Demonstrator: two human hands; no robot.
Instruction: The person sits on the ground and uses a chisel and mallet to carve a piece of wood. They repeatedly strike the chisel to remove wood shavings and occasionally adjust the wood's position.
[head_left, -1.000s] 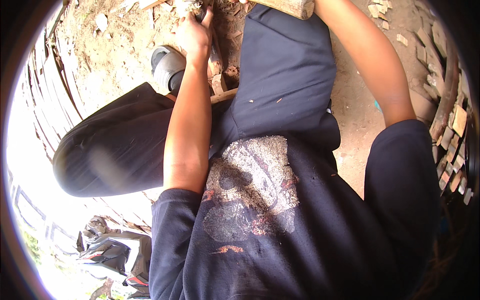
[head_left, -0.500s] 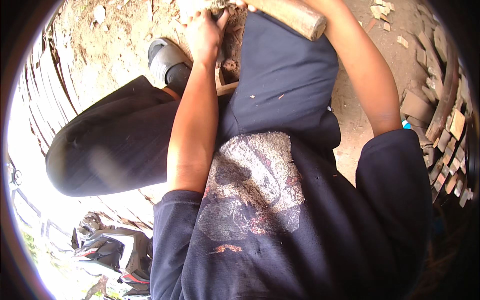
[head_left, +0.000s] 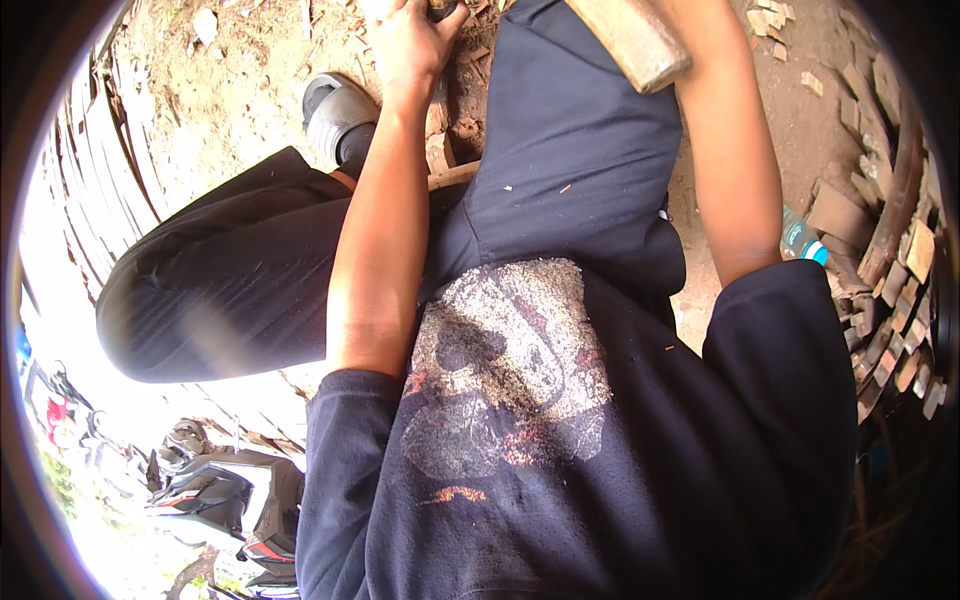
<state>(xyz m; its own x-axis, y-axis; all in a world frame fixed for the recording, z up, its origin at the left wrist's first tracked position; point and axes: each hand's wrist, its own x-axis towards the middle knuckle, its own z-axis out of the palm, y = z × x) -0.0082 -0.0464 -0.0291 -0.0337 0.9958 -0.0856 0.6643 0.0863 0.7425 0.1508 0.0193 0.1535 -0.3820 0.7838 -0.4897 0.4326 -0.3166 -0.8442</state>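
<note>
Pale, worn wood (head_left: 633,43) at the top of my head view: one thick, blunt-ended length slants over smooth dark trousers (head_left: 580,150), beside the right forearm (head_left: 735,165). My left hand (head_left: 412,45) curls closed round a dark, partly hidden object (head_left: 440,12) at the upper edge. My right hand is out of frame; I can't tell its grip. Rough blocks (head_left: 920,248) heap far right.

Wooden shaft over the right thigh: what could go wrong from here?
1. The wooden shaft has its blunt end close to the right forearm and above the right thigh; it could knock either.
2. The bare left hand grips a dark object; a slip might hurt the fingers.
3. The sandal sits near that hand; a dropped object could hit the foot.
</note>
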